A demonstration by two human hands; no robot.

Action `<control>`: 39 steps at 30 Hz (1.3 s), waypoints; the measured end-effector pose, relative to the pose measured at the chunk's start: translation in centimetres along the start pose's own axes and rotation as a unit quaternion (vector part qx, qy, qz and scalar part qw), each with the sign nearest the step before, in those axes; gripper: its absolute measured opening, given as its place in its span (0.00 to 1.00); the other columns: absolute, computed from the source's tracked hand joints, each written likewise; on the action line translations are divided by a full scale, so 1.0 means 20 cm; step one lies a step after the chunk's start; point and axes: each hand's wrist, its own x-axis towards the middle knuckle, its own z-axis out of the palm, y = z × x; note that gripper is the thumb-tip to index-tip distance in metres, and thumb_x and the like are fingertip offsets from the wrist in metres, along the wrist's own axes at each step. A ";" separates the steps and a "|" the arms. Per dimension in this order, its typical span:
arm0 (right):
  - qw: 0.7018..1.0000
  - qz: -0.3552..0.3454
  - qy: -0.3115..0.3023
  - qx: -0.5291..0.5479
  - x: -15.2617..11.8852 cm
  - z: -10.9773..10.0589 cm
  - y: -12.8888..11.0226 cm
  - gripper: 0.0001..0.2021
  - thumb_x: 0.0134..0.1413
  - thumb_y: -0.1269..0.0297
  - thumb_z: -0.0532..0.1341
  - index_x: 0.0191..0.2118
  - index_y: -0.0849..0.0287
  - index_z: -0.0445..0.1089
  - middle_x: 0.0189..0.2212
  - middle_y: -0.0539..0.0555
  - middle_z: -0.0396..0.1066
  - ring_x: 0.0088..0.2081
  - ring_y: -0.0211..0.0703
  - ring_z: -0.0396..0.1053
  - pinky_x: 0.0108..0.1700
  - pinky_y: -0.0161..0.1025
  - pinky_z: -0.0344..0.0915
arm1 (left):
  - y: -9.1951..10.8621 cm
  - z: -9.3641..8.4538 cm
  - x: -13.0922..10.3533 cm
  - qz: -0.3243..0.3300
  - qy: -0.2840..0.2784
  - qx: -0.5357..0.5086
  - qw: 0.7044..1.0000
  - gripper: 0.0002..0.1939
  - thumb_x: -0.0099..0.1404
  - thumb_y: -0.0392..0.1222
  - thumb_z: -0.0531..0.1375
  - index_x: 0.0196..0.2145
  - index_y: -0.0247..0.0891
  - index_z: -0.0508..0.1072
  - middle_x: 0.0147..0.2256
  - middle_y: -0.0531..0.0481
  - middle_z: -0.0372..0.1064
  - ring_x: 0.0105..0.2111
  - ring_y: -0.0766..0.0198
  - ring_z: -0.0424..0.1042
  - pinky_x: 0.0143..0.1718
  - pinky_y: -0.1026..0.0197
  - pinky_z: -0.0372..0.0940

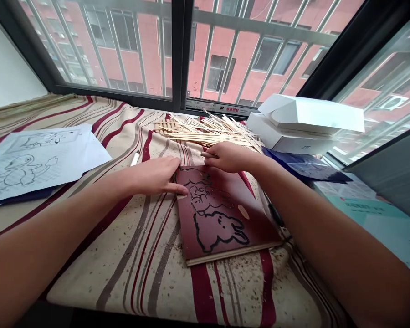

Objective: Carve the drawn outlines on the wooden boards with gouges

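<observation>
A dark red wooden board (225,191) lies on the striped cloth, with cartoon animals outlined in thick black on its face. My left hand (157,176) holds its upper left edge; the thumb presses by the side and the other fingers reach the top corner, partly hidden. Over the board's far edge, my right hand (230,156) is closed round a short, thin stick-like tool (208,155). Its blunt tan-grey end points left, and the rest is hidden in the fist. A pale oval patch (243,212) shows on the board's right part.
Thin wooden sticks (215,130) are heaped behind the board. White boxes (300,132) and a dark blue folder (307,166) are at the right. Paper drawings (37,159) lie left, near a white pen (135,158). Crumbs dot the cloth (123,273); a barred window stands behind.
</observation>
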 end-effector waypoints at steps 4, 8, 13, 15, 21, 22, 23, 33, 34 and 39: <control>0.999 0.009 -0.036 0.010 -0.01 -0.03 0.01 0.12 0.61 0.59 0.59 0.35 0.60 0.75 0.34 0.57 0.76 0.33 0.43 0.66 0.34 0.39 0.54 | 0.05 -0.02 -0.02 0.014 -0.012 0.000 1.000 0.31 0.67 0.68 0.57 0.47 0.34 0.66 0.51 0.36 0.71 0.47 0.50 0.72 0.43 0.56 0.63; 0.999 0.014 -0.017 0.035 -0.03 -0.07 0.02 0.13 0.63 0.59 0.59 0.32 0.60 0.74 0.29 0.55 0.74 0.29 0.40 0.64 0.33 0.39 0.54 | 0.08 -0.02 -0.03 0.017 -0.011 0.006 1.000 0.30 0.67 0.67 0.58 0.46 0.34 0.67 0.50 0.36 0.72 0.45 0.51 0.73 0.41 0.57 0.63; 0.895 -0.067 0.102 0.428 0.01 -0.13 -0.15 0.10 0.68 0.60 0.57 0.36 0.59 0.67 0.26 0.51 0.72 0.18 0.31 0.56 0.21 0.36 0.51 | 0.05 0.00 -0.01 0.006 0.005 0.011 1.000 0.29 0.67 0.67 0.57 0.45 0.36 0.67 0.48 0.37 0.74 0.43 0.50 0.74 0.40 0.56 0.62; 0.832 -0.091 0.131 0.531 0.06 -0.12 -0.25 0.08 0.70 0.62 0.56 0.37 0.58 0.66 0.21 0.47 0.67 0.16 0.30 0.52 0.18 0.34 0.47 | 0.03 0.00 -0.01 0.000 0.007 0.025 1.000 0.29 0.67 0.69 0.55 0.44 0.37 0.67 0.47 0.38 0.75 0.44 0.50 0.74 0.40 0.56 0.62; 0.687 -0.081 0.079 0.717 0.22 0.06 -0.35 0.20 0.69 0.49 0.58 0.29 0.55 0.57 0.17 0.40 0.48 0.16 0.29 0.42 0.16 0.32 0.38 | 0.01 0.01 0.00 -0.027 -0.001 0.074 0.997 0.40 0.64 0.76 0.50 0.49 0.33 0.68 0.45 0.31 0.76 0.42 0.43 0.76 0.40 0.52 0.63; 0.666 -0.069 0.075 0.739 0.24 0.08 -0.34 0.23 0.68 0.46 0.57 0.27 0.55 0.53 0.17 0.40 0.46 0.16 0.29 0.41 0.17 0.32 0.37 | 0.01 0.01 0.00 -0.029 -0.009 0.076 0.997 0.41 0.64 0.77 0.49 0.49 0.33 0.69 0.45 0.30 0.76 0.42 0.42 0.76 0.40 0.51 0.64; 0.648 -0.058 0.074 0.756 0.25 0.10 -0.33 0.25 0.68 0.44 0.57 0.26 0.54 0.49 0.16 0.40 0.44 0.16 0.30 0.39 0.17 0.33 0.37 | 0.01 0.00 0.00 -0.031 -0.016 0.077 0.996 0.42 0.64 0.77 0.48 0.49 0.33 0.69 0.45 0.30 0.76 0.43 0.42 0.76 0.40 0.51 0.64; 0.605 -0.130 0.102 0.779 0.31 0.17 -0.30 0.32 0.57 0.33 0.61 0.24 0.53 0.45 0.15 0.40 0.40 0.17 0.32 0.35 0.18 0.35 0.37 | 0.03 -0.01 0.00 -0.045 -0.038 0.085 0.995 0.43 0.64 0.77 0.48 0.52 0.33 0.69 0.48 0.30 0.76 0.45 0.41 0.75 0.42 0.52 0.65; 0.606 -0.130 0.109 0.777 0.31 0.18 -0.30 0.32 0.56 0.33 0.61 0.24 0.53 0.45 0.15 0.40 0.40 0.17 0.32 0.35 0.18 0.35 0.36 | 0.03 -0.01 0.00 -0.050 -0.040 0.083 0.995 0.43 0.64 0.77 0.48 0.53 0.32 0.68 0.47 0.29 0.76 0.45 0.41 0.76 0.41 0.51 0.65; 0.611 -0.123 0.122 0.772 0.30 0.18 -0.31 0.32 0.56 0.34 0.62 0.24 0.53 0.45 0.15 0.39 0.41 0.17 0.31 0.35 0.17 0.35 0.36 | 0.03 -0.01 0.00 -0.055 -0.042 0.069 0.995 0.45 0.63 0.77 0.50 0.56 0.31 0.65 0.47 0.29 0.75 0.46 0.39 0.76 0.41 0.52 0.64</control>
